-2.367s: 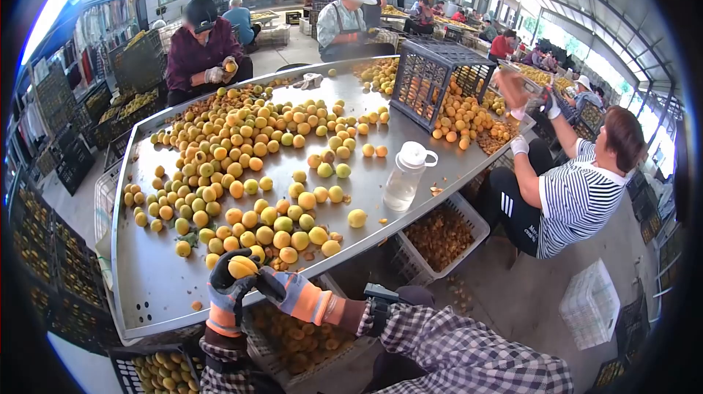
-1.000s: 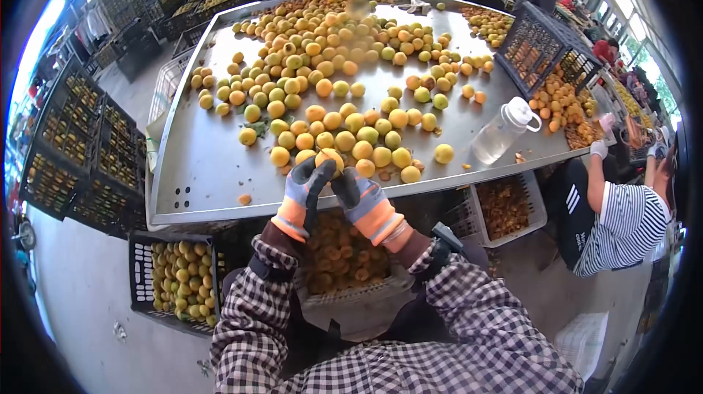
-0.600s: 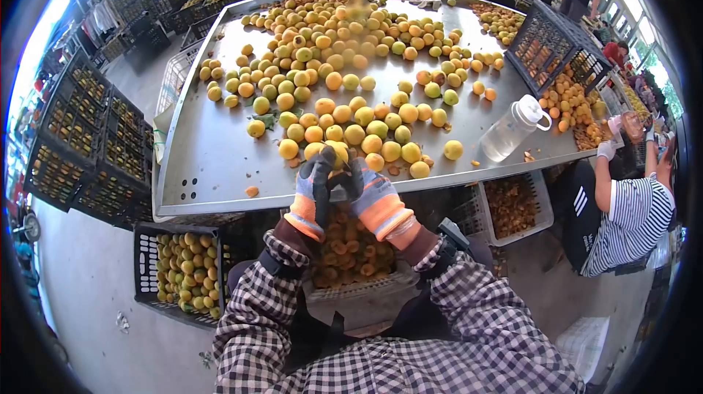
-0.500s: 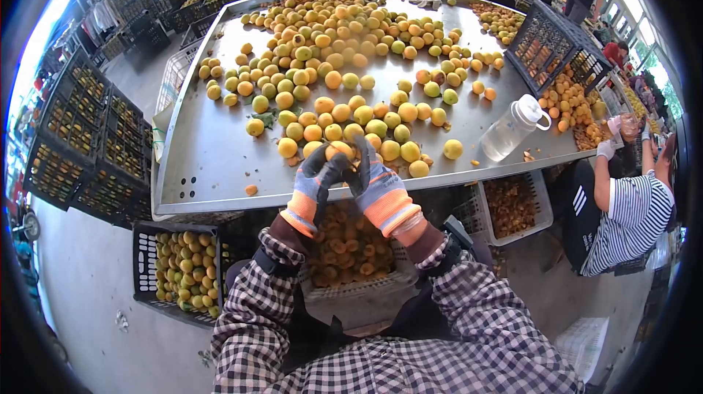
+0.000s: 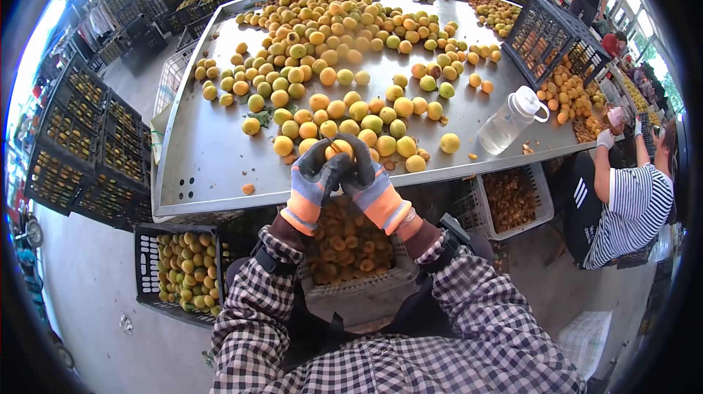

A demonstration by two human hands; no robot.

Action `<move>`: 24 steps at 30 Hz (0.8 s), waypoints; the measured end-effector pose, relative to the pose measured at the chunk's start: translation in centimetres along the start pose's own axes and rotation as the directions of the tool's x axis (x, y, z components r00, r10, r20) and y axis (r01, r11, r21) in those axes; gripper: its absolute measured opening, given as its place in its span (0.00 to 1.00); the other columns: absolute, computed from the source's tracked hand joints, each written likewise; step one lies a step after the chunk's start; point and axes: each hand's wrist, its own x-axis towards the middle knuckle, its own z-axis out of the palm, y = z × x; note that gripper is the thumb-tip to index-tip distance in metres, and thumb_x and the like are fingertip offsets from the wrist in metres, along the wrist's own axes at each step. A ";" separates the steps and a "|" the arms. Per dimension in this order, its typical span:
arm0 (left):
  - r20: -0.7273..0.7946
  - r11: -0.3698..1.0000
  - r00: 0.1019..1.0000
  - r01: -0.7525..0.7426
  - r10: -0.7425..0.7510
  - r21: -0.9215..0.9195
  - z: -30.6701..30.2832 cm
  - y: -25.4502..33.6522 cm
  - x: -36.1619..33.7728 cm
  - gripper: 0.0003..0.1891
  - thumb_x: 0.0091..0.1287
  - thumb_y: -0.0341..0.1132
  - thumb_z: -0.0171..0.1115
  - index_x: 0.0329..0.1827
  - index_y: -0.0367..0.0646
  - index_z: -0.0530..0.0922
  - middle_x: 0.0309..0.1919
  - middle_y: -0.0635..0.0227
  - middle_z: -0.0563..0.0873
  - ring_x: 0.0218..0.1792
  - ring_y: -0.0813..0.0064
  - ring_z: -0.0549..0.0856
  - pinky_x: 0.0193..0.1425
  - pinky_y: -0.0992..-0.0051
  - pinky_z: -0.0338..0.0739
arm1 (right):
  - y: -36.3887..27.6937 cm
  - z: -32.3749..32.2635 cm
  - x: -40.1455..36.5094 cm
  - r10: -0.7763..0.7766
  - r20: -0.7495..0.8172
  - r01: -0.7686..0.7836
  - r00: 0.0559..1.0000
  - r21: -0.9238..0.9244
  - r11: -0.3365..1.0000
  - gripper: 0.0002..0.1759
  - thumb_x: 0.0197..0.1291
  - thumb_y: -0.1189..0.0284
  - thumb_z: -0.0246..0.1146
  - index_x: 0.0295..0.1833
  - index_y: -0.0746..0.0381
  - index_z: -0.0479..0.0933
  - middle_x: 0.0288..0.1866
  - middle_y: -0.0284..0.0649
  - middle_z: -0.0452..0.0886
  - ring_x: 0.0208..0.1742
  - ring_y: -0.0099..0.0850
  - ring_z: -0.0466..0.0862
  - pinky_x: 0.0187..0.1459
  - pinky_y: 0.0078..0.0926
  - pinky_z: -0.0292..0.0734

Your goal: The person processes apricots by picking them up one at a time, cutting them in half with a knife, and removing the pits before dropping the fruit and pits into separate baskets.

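Both of my gloved hands close around one yellow-orange apricot (image 5: 338, 149) just above the near edge of the metal table (image 5: 212, 163). My left hand (image 5: 315, 176) grips it from the left, my right hand (image 5: 368, 178) from the right, thumbs meeting on the fruit. Below my hands a grey crate (image 5: 359, 295) holds several split apricot halves. Loose whole apricots (image 5: 344, 112) lie right behind my hands.
A clear water bottle (image 5: 510, 121) lies on the table at right. A black crate (image 5: 548, 36) is tipped on the far right corner. A crate of apricots (image 5: 179, 273) sits on the floor at left. A person in a striped shirt (image 5: 630, 207) works at right.
My head tilted down from the far workers to the table edge. My hands stayed together on the apricot and shifted slightly up and right.
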 end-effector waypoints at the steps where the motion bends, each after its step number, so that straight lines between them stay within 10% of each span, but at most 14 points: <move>1: 0.008 0.999 1.000 0.028 -0.028 -0.027 -0.1 0.0 -0.1 0.19 0.65 0.31 0.67 0.58 0.35 0.77 0.41 0.71 0.85 0.38 0.84 0.81 0.38 0.82 0.76 | 0.3 0.0 0.0 0.002 0.001 -0.002 1.000 0.000 1.000 0.32 0.61 0.79 0.60 0.70 0.58 0.60 0.56 0.43 0.77 0.53 0.35 0.81 0.52 0.31 0.78; 7: 0.082 0.994 0.997 0.006 0.003 -0.107 0.1 1.1 -0.2 0.22 0.65 0.35 0.60 0.61 0.35 0.75 0.44 0.66 0.83 0.37 0.79 0.81 0.37 0.79 0.77 | -0.2 -1.8 0.9 0.349 0.041 -0.349 0.936 0.227 0.909 0.33 0.62 0.82 0.62 0.71 0.61 0.59 0.58 0.37 0.76 0.53 0.23 0.78 0.49 0.22 0.79; 13: 0.072 0.959 0.988 0.148 -0.135 -0.243 -0.7 2.7 0.1 0.27 0.66 0.34 0.57 0.68 0.38 0.69 0.53 0.63 0.80 0.43 0.76 0.83 0.35 0.79 0.78 | -1.9 -3.4 0.3 0.181 0.075 -0.194 0.981 0.245 0.950 0.30 0.62 0.81 0.62 0.69 0.63 0.63 0.57 0.37 0.77 0.55 0.22 0.78 0.56 0.22 0.76; 18: 0.078 0.994 0.996 -0.026 0.034 -0.105 -1.7 0.8 0.6 0.26 0.64 0.29 0.56 0.67 0.41 0.70 0.50 0.65 0.82 0.36 0.82 0.81 0.32 0.86 0.73 | -4.4 -4.9 -0.1 0.055 0.305 -0.121 0.951 0.201 0.972 0.28 0.61 0.80 0.64 0.67 0.63 0.67 0.54 0.35 0.79 0.48 0.21 0.79 0.50 0.22 0.77; 19: 0.122 0.997 0.992 0.032 -0.023 -0.071 -1.7 0.6 0.5 0.25 0.62 0.27 0.57 0.66 0.41 0.71 0.49 0.66 0.83 0.36 0.83 0.81 0.33 0.86 0.73 | -4.7 -5.5 0.2 0.111 0.217 -0.114 0.970 0.001 0.994 0.28 0.60 0.80 0.65 0.66 0.62 0.70 0.54 0.34 0.80 0.45 0.20 0.78 0.46 0.20 0.77; 22: 0.184 0.984 0.971 0.166 -0.153 -0.060 -0.8 -0.2 0.4 0.25 0.59 0.23 0.60 0.62 0.40 0.75 0.46 0.69 0.84 0.36 0.83 0.81 0.38 0.85 0.75 | -3.6 -6.2 1.0 0.178 -0.059 -0.127 0.982 0.486 0.865 0.12 0.64 0.78 0.63 0.53 0.65 0.76 0.40 0.32 0.80 0.34 0.15 0.75 0.34 0.15 0.73; 24: 0.230 0.997 0.970 0.077 -0.075 0.002 0.1 -0.7 0.3 0.23 0.59 0.24 0.62 0.60 0.40 0.76 0.45 0.70 0.84 0.39 0.84 0.81 0.42 0.84 0.76 | -3.3 -5.0 1.6 0.003 -0.388 0.184 0.922 0.444 0.877 0.06 0.68 0.76 0.59 0.47 0.65 0.75 0.26 0.30 0.75 0.22 0.15 0.70 0.22 0.13 0.65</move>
